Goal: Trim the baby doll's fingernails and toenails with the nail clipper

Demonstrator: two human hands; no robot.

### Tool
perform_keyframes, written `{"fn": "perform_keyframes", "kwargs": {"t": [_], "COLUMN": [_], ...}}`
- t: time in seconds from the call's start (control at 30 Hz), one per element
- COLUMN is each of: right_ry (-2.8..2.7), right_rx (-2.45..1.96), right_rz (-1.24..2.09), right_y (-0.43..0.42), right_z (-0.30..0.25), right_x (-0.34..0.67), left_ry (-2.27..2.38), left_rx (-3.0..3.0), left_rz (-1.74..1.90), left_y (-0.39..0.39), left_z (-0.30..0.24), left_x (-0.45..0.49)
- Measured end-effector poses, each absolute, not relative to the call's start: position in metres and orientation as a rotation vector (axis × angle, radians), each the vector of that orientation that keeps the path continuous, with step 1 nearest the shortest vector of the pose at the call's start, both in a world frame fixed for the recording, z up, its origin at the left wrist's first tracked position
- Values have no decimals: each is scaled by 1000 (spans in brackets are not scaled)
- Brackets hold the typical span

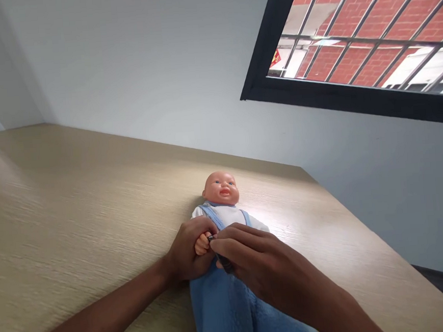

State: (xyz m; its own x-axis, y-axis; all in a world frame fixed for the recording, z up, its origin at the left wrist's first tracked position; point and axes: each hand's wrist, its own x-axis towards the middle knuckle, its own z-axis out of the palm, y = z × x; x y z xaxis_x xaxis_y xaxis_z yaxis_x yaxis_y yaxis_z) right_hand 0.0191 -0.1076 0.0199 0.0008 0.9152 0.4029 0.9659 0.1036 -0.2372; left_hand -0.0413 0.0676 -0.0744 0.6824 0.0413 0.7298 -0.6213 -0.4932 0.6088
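A baby doll (222, 191) with a bald head, white shirt and blue overalls lies on its back on the wooden table. My left hand (191, 247) is closed around the doll's small hand (202, 244), whose fingers poke out between my thumb and fingers. My right hand (255, 258) grips a small black tool (224, 263), apparently a nail clipper, with a shiny tip at the doll's fingers. Much of the tool is hidden by my right fingers. My two hands meet over the doll's belly.
The pale wooden table (93, 191) runs up to a grey-white wall (140, 65) at the back. Its right edge slants down toward the lower right corner. A dark-framed window (339, 99) with metal bars is at the upper right.
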Motion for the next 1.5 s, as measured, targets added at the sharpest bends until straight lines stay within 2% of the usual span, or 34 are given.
{"fn": "perform_keyframes", "kwargs": {"t": [0.17,0.37,0.7,1.17,1.23,1.4,1.5], "right_ry": [-1697,-1724,-2016,-2160,-2126,-1719,-1655], "right_rx": [-1891,-1882,-1759,-1885,-1878,-1919,-2004], "right_rz": [108,162,-191,-622,-530,-10,144], "right_y": [-123,-119,-115,-108,-110,-121,-125], "right_z": [15,14,23,24,24,19,15], "right_x": [33,34,22,-10,-5,18,22], "left_ry": [-483,-527,-538,-498,-504,-534,-541], "left_rx": [1946,1940,1937,1936,1941,1956,1958], "left_rz": [977,1003,964,927,936,974,989], "left_y": [68,67,68,68,68,68,68], "left_z": [-75,-75,-73,-77,-75,-72,-73], "left_x": [-44,-45,-43,-43,-43,-43,-42]}}
